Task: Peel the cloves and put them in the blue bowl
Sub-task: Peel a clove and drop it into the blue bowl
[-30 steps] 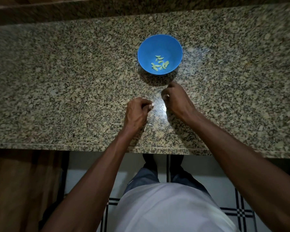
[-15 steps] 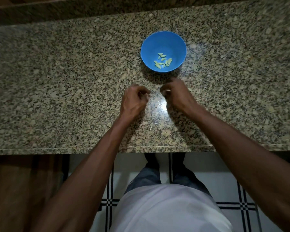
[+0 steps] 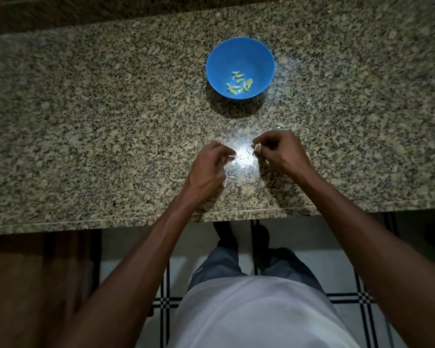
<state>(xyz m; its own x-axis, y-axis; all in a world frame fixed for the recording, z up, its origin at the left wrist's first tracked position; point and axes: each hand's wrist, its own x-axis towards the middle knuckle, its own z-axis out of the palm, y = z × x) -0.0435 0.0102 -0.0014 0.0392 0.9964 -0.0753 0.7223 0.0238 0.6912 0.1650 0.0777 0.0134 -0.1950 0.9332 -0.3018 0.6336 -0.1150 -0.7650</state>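
- The speckled granite counter (image 3: 86,121) fills the upper half of the view, its front edge running across the middle; a bright glare spot lies on it between the two hands.
- Below the counter edge, a white tiled floor (image 3: 337,262) with dark grid lines shows, with brown wood to the left; the person's white shirt (image 3: 249,315) and grey trousers (image 3: 221,267) fill the lower middle.
- The blue bowl (image 3: 259,54) stands on the counter beyond the hands, well apart from both and slightly nearer the right one, casting a dark shadow toward the person.
- The right hand (image 3: 279,151) is over the counter right of the glare, fingers curled, thumb and fingertips pinching a small pale clove (image 3: 257,147).
- The left hand (image 3: 209,167) is left of the glare, apart from the right hand, its fingers curled inward with a thin pale scrap at the fingertips; whether it grips that scrap I cannot tell.
- Peeled cloves (image 3: 239,84), small and yellow-green, lie in a loose cluster at the bottom of the bowl.
- A small husk-like bit (image 3: 281,125) lies on the counter just beyond the right hand; against the speckled stone it is hard to make out.
- The view's edges are dark and the counter is cut off on both sides.
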